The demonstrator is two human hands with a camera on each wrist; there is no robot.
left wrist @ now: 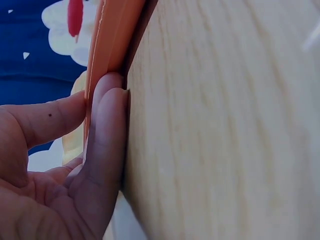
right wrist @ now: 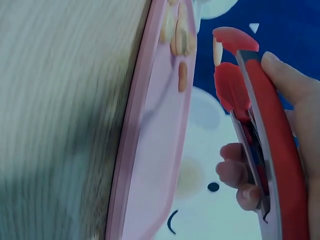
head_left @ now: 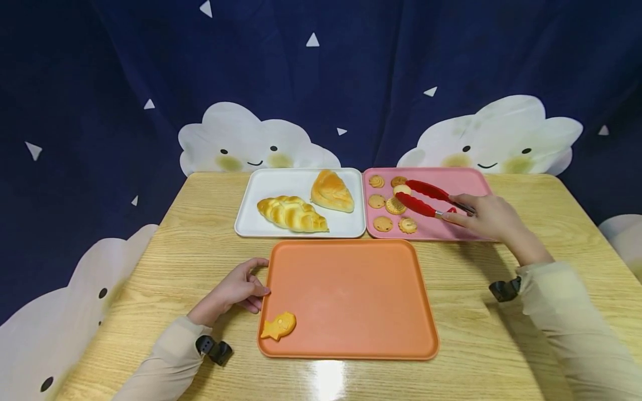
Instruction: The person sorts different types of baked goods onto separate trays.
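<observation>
My right hand (head_left: 489, 217) grips red-tipped tongs (head_left: 423, 206) over the pink tray (head_left: 471, 181). Between the tong tips sits a pale round cookie (right wrist: 218, 53), lifted above the tray in the right wrist view. Several other cookies (head_left: 383, 224) lie on the left part of that tray. At the orange tray (head_left: 346, 295), my left hand (head_left: 243, 287) pinches the left rim. Its thumb presses the rim from above, while the fingers (left wrist: 107, 125) reach against its underside. A yellow fish-shaped cookie (head_left: 278, 326) lies in the orange tray's near left corner.
Behind the orange tray, a white tray (head_left: 246, 223) holds a braided bread (head_left: 292, 214) and a triangular pastry (head_left: 332, 192). It stands side by side with the pink tray. The wooden table (head_left: 200, 250) ends at a dark blue curtain (head_left: 281, 67) with clouds.
</observation>
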